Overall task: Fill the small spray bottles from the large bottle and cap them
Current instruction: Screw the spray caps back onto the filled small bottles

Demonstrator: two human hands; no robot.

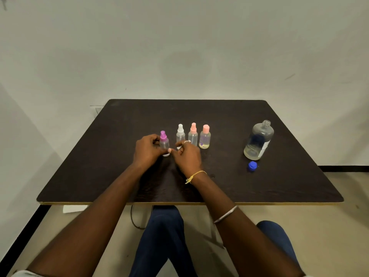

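Dark table [259, 186], your left hand [146, 150] gripping the purple-capped spray bottle [164, 142], long axis upright, nozzle up, your right hand [187, 157] curled, hold indeterminate.

The surface [219, 182] was dark brown, faintly grained, with a pale yellow front edge. Mid-surface stood small clear bottles: a purple-topped bottle [164, 141], a white-topped bottle [180, 132], a pink-sprayer bottle [193, 134] and a pink-capped bottle [205, 137] printed with a purple flower. Toward the right edge, the large bottle [259, 139] was clear with a white label and yellowish liquid; the cap [252, 165] beside it was blue.
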